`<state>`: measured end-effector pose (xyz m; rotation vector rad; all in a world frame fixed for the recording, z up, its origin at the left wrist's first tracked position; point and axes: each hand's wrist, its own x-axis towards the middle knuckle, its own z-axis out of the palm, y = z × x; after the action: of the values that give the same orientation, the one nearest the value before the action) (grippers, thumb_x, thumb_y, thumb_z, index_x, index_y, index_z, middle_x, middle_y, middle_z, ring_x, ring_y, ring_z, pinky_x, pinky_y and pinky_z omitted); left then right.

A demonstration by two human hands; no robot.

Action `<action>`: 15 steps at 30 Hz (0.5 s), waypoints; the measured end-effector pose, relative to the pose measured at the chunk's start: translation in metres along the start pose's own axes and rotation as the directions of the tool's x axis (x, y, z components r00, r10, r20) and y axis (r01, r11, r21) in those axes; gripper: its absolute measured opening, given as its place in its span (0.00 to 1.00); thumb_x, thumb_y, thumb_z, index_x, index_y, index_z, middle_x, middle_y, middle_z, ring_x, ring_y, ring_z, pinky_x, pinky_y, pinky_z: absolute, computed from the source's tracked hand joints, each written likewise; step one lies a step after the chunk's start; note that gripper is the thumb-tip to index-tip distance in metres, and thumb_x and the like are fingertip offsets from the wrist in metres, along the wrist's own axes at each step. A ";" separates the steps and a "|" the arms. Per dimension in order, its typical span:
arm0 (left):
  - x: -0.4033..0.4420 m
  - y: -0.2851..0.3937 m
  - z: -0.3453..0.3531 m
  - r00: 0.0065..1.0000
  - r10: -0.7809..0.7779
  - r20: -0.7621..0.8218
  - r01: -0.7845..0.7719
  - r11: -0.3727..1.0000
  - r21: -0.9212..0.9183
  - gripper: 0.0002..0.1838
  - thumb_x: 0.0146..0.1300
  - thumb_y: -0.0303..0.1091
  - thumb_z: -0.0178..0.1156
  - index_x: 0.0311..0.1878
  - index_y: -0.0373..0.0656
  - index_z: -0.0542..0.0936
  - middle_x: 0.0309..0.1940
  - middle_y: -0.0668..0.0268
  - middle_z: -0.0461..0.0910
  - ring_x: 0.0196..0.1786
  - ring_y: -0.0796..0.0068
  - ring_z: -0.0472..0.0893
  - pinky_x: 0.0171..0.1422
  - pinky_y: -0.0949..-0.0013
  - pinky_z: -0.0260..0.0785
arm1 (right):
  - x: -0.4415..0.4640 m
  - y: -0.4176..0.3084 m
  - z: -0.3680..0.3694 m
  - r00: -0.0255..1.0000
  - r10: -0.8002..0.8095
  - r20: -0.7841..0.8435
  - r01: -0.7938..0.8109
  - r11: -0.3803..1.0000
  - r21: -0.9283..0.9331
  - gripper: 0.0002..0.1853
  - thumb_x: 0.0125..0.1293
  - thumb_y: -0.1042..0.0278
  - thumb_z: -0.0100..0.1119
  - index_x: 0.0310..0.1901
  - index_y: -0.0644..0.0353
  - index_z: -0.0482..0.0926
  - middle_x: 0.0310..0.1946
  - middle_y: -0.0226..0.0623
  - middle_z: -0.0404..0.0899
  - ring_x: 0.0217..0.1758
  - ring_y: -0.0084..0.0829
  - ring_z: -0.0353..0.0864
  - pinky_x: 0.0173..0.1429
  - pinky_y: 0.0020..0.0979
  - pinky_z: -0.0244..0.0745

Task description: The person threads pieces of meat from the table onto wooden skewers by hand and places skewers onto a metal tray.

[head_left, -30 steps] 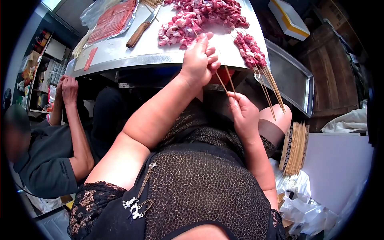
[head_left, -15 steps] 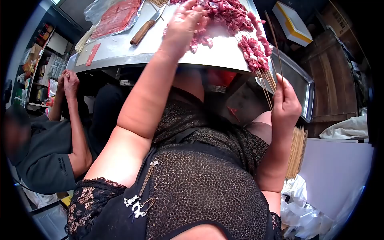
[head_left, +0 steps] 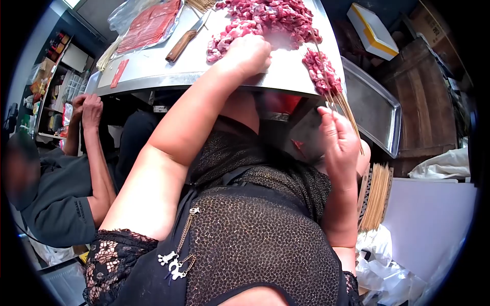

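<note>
My left hand (head_left: 249,55) is closed at the near edge of a pile of raw meat pieces (head_left: 275,18) on the white table (head_left: 194,66). Whatever its fingertips hold, if anything, is hidden. Over the table's right front edge, my right hand (head_left: 339,136) pinches a thin wooden skewer (head_left: 320,56) that points up and away. Beneath that skewer lies a bunch of skewers threaded with meat (head_left: 322,74), their bare ends sticking out past the edge. A knife with a wooden handle (head_left: 181,46) rests left of the pile.
Red strips in a clear bag (head_left: 150,28) lie at the table's back left. A metal tray (head_left: 375,104) is at the right, with a box of bare skewers (head_left: 376,199) below it. A co-worker in a dark shirt (head_left: 61,199) sits at the left, hands together.
My left hand has come down and back from over the meat pile, and its fingers are closed. My right hand has moved left and slightly down with the skewer.
</note>
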<state>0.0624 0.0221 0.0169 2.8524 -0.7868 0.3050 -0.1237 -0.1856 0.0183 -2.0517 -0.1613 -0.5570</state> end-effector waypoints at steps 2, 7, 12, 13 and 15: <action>0.003 0.002 -0.007 0.999 -0.045 0.016 0.044 0.998 0.051 0.10 0.53 0.37 0.60 0.35 0.44 0.84 0.35 0.61 0.82 0.43 0.61 0.81 0.48 0.61 0.73 | -0.008 -0.003 0.003 0.930 0.318 0.183 -0.342 0.932 0.121 0.12 0.71 0.65 0.51 0.45 0.65 0.77 0.24 0.32 0.74 0.26 0.20 0.73 0.33 0.23 0.68; -0.007 -0.011 0.000 0.934 -0.355 0.041 0.186 0.385 -0.904 0.12 0.59 0.37 0.61 0.42 0.41 0.82 0.36 0.62 0.84 0.36 0.76 0.84 0.36 0.74 0.77 | -0.020 0.019 0.018 0.898 0.359 0.254 -0.412 0.889 0.200 0.10 0.72 0.65 0.49 0.44 0.65 0.71 0.22 0.30 0.72 0.23 0.19 0.70 0.29 0.23 0.67; -0.022 0.004 0.004 0.916 -0.342 0.212 0.135 -0.234 -0.963 0.12 0.66 0.35 0.56 0.44 0.35 0.78 0.38 0.55 0.83 0.41 0.66 0.84 0.41 0.69 0.80 | -0.011 0.033 0.025 0.879 0.408 0.246 -0.450 0.882 0.143 0.11 0.71 0.64 0.49 0.42 0.64 0.71 0.23 0.32 0.73 0.25 0.22 0.72 0.32 0.26 0.69; -0.023 0.008 0.004 0.912 -0.345 0.221 0.147 -0.226 -0.963 0.13 0.67 0.35 0.54 0.47 0.35 0.77 0.40 0.53 0.82 0.42 0.64 0.84 0.44 0.67 0.80 | -0.012 0.037 0.026 0.894 0.383 0.232 -0.415 0.904 0.106 0.11 0.71 0.64 0.50 0.42 0.64 0.74 0.24 0.32 0.75 0.25 0.23 0.73 0.33 0.25 0.70; -0.027 0.011 0.008 0.906 -0.333 0.262 0.162 -0.298 -0.941 0.13 0.68 0.35 0.55 0.48 0.35 0.75 0.42 0.51 0.81 0.44 0.62 0.83 0.48 0.65 0.80 | -0.018 0.047 0.032 0.924 0.317 0.215 -0.347 0.930 0.121 0.10 0.71 0.65 0.49 0.42 0.63 0.76 0.22 0.26 0.72 0.24 0.18 0.69 0.29 0.22 0.67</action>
<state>0.0351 0.0244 0.0036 1.1645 -0.0636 -0.2334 -0.1135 -0.1813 -0.0399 -1.9207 0.0322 -0.1298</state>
